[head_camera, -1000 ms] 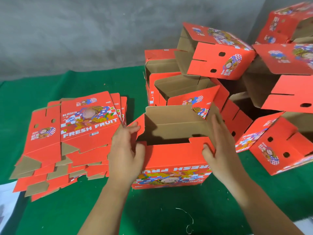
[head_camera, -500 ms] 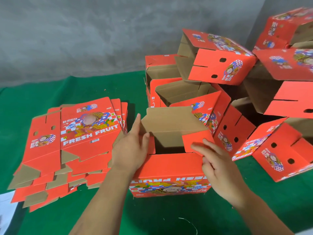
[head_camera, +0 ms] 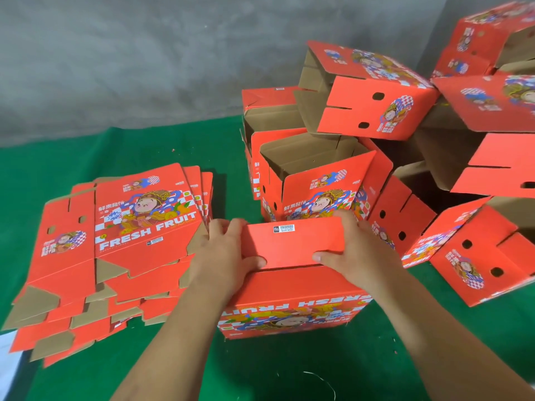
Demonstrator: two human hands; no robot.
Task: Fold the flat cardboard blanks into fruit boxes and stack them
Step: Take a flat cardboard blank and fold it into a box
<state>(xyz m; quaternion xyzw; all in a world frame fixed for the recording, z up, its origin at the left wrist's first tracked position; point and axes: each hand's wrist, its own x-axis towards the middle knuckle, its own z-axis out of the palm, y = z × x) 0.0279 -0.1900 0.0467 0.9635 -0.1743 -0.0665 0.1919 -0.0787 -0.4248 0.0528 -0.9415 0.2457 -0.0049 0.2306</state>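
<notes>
A green cloth covers the counter, spreading out on every side of the grip and running back to where it meets the wall. That wall, beyond the grip, is rough grey plaster, mottled with lighter and darker patches, and it turns a corner at the far right. The light is soft and even, with only faint shadows on the cloth, and a pale thread lies on it nearer than the grip.
</notes>
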